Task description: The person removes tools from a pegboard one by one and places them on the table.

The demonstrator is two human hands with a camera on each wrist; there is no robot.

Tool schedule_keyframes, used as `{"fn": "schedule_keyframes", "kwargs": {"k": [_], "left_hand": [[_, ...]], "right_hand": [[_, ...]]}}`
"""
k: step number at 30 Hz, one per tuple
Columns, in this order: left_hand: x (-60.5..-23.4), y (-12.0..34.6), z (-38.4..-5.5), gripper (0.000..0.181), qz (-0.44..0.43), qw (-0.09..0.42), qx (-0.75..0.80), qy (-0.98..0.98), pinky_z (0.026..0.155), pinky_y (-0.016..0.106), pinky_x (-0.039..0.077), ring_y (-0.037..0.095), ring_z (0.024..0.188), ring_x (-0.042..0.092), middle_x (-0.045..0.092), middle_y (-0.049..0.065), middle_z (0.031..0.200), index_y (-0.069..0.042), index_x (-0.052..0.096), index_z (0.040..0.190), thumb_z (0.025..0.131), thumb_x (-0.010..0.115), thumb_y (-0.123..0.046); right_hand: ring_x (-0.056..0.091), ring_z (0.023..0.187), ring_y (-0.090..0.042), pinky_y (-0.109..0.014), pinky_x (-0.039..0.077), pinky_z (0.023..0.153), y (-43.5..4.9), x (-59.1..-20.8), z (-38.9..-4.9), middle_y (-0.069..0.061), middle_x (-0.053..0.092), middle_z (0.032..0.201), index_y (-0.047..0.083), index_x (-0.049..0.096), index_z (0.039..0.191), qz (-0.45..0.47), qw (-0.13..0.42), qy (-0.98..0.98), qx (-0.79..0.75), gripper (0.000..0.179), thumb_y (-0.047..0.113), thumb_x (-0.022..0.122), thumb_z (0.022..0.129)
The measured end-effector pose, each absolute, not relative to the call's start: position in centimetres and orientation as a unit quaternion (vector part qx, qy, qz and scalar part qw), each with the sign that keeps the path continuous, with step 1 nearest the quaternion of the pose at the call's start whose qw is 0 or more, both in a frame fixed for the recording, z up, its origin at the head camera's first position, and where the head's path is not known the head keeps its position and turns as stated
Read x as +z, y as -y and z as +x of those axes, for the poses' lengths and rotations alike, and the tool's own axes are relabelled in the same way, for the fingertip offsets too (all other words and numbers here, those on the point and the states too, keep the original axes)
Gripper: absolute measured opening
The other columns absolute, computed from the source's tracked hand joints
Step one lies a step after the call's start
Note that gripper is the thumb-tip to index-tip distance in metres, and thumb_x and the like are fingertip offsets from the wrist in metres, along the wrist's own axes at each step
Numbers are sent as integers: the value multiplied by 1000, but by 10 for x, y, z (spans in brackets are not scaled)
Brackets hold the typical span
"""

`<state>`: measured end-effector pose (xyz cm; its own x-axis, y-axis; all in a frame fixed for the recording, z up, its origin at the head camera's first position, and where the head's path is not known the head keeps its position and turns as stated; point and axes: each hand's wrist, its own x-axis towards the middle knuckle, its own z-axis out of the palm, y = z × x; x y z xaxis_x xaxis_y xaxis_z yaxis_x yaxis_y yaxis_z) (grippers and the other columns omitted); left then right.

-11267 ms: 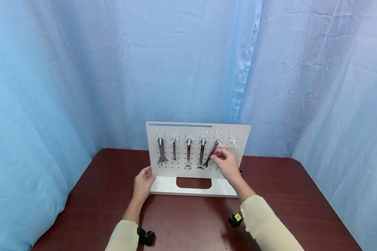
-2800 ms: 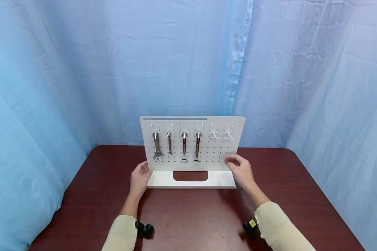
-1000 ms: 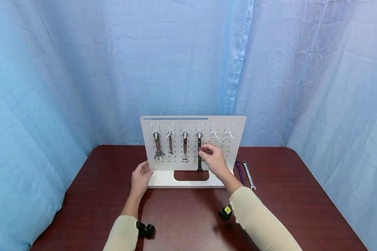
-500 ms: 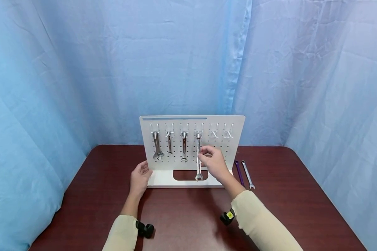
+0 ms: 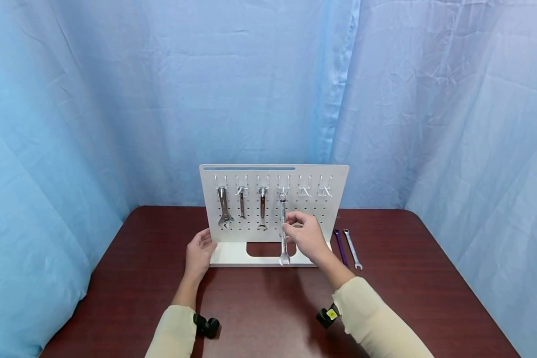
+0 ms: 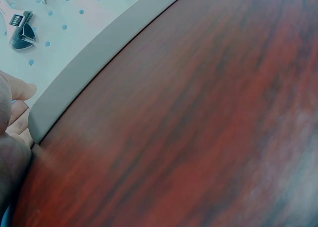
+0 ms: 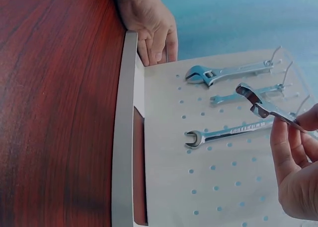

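Note:
My right hand point(image 5: 308, 237) pinches a silver combination wrench point(image 5: 283, 231) between thumb and fingers, its open end tipped out from the white pegboard point(image 5: 317, 228). The wrench's ring end is right by the fourth hook; its open jaw faces the camera in the right wrist view. My left hand point(image 5: 200, 254) grips the pegboard's lower left edge, thumb in front, other fingers partly hidden behind. To the left hang an adjustable wrench point(image 5: 224, 211), a small wrench point(image 5: 242, 205) and another combination wrench point(image 5: 262, 210).
Two hooks point(image 5: 325, 191) at the board's right carry nothing. On the dark red table point(image 5: 259, 308), right of the stand, lie a purple wrench point(image 5: 341, 247) and a silver wrench point(image 5: 353, 249). Blue curtains point(image 5: 250, 89) surround the table.
A wrench left the fifth hook earlier, and two wrenches now show on the table at right. My right hand has since gripped the fourth wrench and swung its lower end outward. Left hand stays put.

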<state>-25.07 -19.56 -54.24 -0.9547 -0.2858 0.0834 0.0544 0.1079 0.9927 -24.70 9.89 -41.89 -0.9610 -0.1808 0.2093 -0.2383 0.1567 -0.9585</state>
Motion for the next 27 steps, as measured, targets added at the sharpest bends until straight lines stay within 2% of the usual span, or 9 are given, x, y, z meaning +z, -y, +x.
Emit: {"fn": "schedule_keyframes", "kwargs": {"k": [3,9,18,27], "left_hand": [[-543,195,-251,48,81,130,-660,735,109,44,44,35,132,52,55,27,139,6,51,141,94,62,8],[-543,195,-250,48,80,130,-657,738,109,45,43,37,132,52,54,28,139,7,50,141,94,61,9],[-543,195,-250,49,83,125,-661,736,109,45,43,37,132,51,53,29,139,7,50,142,94,61,8],[-543,195,-250,49,86,125,-656,739,109,47,44,37,132,52,54,27,139,6,50,142,94,61,7]], "right_hand": [[69,76,-17,-34,62,64,-99,-416,-244,-10,59,86,-12,64,99,135,20,759,636,14,-2,62,89],[69,73,-20,-35,62,65,-99,-409,-239,-9,57,86,-10,64,98,118,-13,740,662,14,0,62,88],[68,70,-21,-34,61,64,-101,-398,-233,-10,62,82,-15,61,106,97,-77,690,713,20,-3,58,91],[68,73,-21,-34,61,64,-105,-384,-224,-13,64,86,-16,60,108,115,-86,678,721,21,-2,59,93]]}}
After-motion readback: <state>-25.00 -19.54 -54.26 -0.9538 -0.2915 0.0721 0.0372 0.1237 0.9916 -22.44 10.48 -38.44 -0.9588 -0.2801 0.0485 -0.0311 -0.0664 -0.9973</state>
